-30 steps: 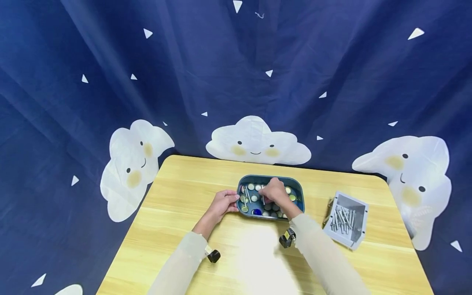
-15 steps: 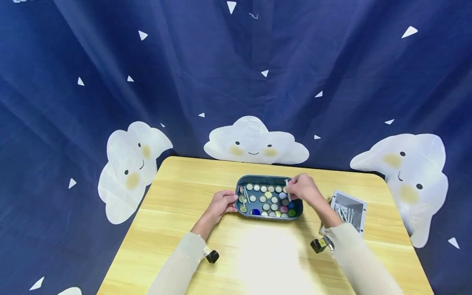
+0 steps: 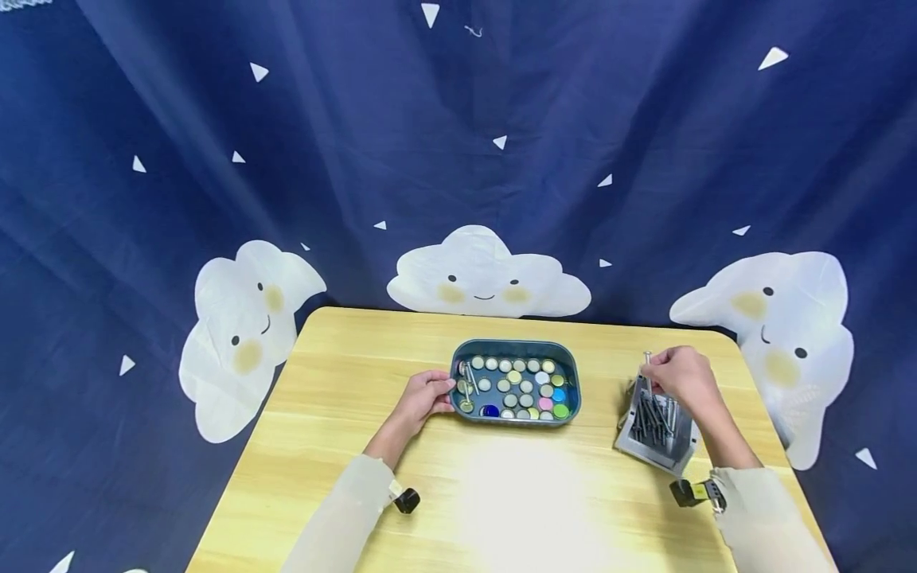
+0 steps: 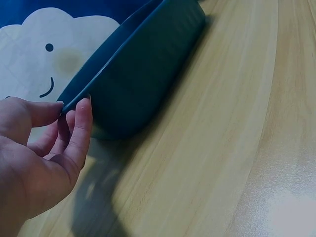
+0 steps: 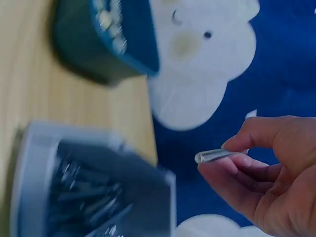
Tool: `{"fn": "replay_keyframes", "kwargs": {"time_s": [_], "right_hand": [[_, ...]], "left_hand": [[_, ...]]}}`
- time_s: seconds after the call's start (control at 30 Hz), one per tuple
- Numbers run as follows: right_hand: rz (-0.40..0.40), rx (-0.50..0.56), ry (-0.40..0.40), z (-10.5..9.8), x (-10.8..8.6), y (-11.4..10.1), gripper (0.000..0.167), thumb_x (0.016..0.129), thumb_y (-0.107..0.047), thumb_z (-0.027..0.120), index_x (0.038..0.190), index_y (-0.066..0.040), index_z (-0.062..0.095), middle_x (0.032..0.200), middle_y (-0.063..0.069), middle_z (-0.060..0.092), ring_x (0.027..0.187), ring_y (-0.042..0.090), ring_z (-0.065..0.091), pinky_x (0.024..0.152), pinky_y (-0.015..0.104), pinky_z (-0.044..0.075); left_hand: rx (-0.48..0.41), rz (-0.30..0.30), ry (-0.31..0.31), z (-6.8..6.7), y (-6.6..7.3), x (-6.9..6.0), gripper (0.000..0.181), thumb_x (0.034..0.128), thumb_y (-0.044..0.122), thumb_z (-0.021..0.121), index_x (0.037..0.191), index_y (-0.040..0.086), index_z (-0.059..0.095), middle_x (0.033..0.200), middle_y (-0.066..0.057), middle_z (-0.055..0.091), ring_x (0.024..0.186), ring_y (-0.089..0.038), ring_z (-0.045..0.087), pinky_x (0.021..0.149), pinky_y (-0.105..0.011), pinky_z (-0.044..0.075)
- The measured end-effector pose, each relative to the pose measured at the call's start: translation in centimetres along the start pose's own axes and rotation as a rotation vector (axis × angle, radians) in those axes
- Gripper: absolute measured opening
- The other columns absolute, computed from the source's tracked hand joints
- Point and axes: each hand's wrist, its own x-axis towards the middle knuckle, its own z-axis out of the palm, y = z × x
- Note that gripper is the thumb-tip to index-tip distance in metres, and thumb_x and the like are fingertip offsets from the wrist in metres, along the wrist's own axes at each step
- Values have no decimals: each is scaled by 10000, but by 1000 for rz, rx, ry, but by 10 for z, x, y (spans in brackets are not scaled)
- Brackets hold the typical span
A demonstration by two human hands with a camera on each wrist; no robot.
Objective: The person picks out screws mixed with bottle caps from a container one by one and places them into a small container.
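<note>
A dark blue-green tray (image 3: pixel 571 370) sits on the table, its floor dotted with small round caps (image 3: pixel 526 387) in white, yellow, blue, pink and green. Two metal bolts (image 3: pixel 468 380) lie at the tray's left end. My left hand (image 3: pixel 421 400) pinches the tray's left rim between thumb and fingers, as the left wrist view confirms. Over a grey bin (image 3: pixel 653 461) at the right, my right hand (image 3: pixel 684 376) holds a metal bolt (image 5: pixel 212 155) between thumb and fingertips. In the head view that bolt stands nearly upright. More bolts (image 3: pixel 650 420) fill part of the bin.
The wooden table (image 3: pixel 372 350) has its far edge just behind the tray. A dark blue curtain (image 3: pixel 430 143) with cloud shapes hangs behind it. Bare wood separates the tray from the grey bin.
My right hand has moved rightward from inside the tray to above the grey bin, carrying a bolt. My left hand stays at the tray's left rim.
</note>
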Motion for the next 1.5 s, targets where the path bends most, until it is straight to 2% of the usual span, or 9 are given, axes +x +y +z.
{"fn": "replay_keyframes", "kwargs": {"time_s": [0.17,0.3,0.63,0.9,1.07,1.23,1.33,1.4,1.5], "right_hand": [[-4,-140,0,12,2,24,206,872,-184,678,721,-51,718,556,12,668,596,182,622,536,275,422],[-14,-228,-2,27,7,35,268,839,-170,705,602,-71,628,527,19,603,584,217,586,544,310,438],[41,-297,-57,50,15,46,128,840,-41,617,761,60,630,702,178,627,565,227,607,496,297,497],[-28,-329,-27,48,17,47,113,807,-17,600,753,80,623,763,257,628,643,313,588,544,396,525],[-43,-318,73,35,15,35,193,820,-59,646,669,20,556,674,203,589,633,320,544,550,471,506],[-135,-263,220,26,9,11,427,829,-21,574,511,-184,338,501,-44,293,508,191,331,458,335,324],[-199,-225,277,23,9,-8,451,811,-2,537,481,-214,315,483,-95,205,496,147,230,454,284,233],[-240,-213,294,23,12,-22,383,788,-13,534,483,-188,381,472,-85,270,509,159,273,469,291,250],[-292,-171,271,27,17,-44,228,825,-53,586,602,-87,623,549,9,558,558,204,485,517,368,446]], "left_hand": [[-2,-1,18,-4,-1,-1,291,982,77,675,1223,-70,606,892,-122,650,662,-113,625,590,-225,632],[-1,5,11,-4,-1,-2,305,984,82,677,1230,-82,600,889,-119,650,671,-114,623,592,-225,632],[-7,1,-4,-3,0,-4,321,993,83,668,1255,-89,598,883,-102,655,672,-104,631,623,-240,646],[-11,8,-10,-1,2,-6,324,995,86,663,1253,-97,593,880,-105,649,668,-114,633,641,-271,662],[-7,14,-8,0,1,-6,328,998,96,666,1255,-96,595,889,-111,645,674,-117,626,635,-268,659],[-4,18,-5,0,1,-7,325,997,94,664,1254,-95,600,899,-121,648,677,-118,625,641,-273,660],[-2,19,-9,0,1,-7,345,998,95,663,1270,-104,591,910,-128,648,676,-112,625,638,-266,659],[-6,20,-11,0,1,-6,356,997,94,662,1277,-110,584,913,-130,646,673,-112,626,634,-264,658],[-6,20,-11,0,0,-5,348,997,91,659,1273,-108,582,905,-123,637,667,-110,625,632,-265,659]]}}
